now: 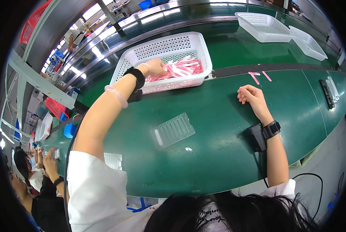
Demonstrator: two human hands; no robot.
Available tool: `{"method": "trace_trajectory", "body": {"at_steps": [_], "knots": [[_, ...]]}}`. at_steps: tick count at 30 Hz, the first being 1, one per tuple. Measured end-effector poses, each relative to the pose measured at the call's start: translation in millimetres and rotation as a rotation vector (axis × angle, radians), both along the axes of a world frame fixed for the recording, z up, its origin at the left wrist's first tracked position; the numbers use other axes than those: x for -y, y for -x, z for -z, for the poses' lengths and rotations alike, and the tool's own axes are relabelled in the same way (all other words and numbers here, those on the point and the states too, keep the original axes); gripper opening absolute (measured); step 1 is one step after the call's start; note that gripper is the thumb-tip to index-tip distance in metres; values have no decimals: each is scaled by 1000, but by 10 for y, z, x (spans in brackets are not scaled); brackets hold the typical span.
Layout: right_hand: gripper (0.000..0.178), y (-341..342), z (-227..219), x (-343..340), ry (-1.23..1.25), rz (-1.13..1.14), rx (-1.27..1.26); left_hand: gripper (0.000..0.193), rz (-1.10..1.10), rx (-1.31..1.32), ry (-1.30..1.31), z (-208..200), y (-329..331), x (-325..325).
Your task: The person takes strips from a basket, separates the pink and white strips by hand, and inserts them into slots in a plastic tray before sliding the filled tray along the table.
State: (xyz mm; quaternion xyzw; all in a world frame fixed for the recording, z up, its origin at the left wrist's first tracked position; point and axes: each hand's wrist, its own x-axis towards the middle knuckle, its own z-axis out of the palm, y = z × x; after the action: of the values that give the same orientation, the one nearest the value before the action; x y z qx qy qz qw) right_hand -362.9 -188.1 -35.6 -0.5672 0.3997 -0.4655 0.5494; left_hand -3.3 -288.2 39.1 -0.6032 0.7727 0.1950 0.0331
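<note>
One hand (156, 67) (left) in basket (180, 83) | glossy green tabletop (211, 149) | co-workers (45, 205) at left

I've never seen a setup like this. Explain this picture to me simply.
There is no machine here, just a person's two bare hands. The single picture comes from a wide fisheye camera on the person's head, looking down, so straight edges bend. The left hand reaches into a white basket of pink and white strips; its fingertips are hidden, so its grip can't be judged. The right hand, fingers curled, shows nothing held. On the green table lie a clear ridged tray and, beyond the right hand, a few loose pink strips.
</note>
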Motion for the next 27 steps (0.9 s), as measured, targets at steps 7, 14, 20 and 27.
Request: {"method": "trace_trajectory", "body": {"at_steps": [7,14,20,27], "knots": [[18,12,3,-10,-18,-2,20,21,56,-53,64,-162,-143,-97],[15,120,4,-71,-66,8,106,23,-34,-365,-156,-132,-231,-151],[14,115,-22,-45,-76,-15,108,35,-8,-211,-145,-82,-345,-135],[14,145,-17,-61,-56,-30,119,37,-221,-601,-249,-130,-317,-205]]}}
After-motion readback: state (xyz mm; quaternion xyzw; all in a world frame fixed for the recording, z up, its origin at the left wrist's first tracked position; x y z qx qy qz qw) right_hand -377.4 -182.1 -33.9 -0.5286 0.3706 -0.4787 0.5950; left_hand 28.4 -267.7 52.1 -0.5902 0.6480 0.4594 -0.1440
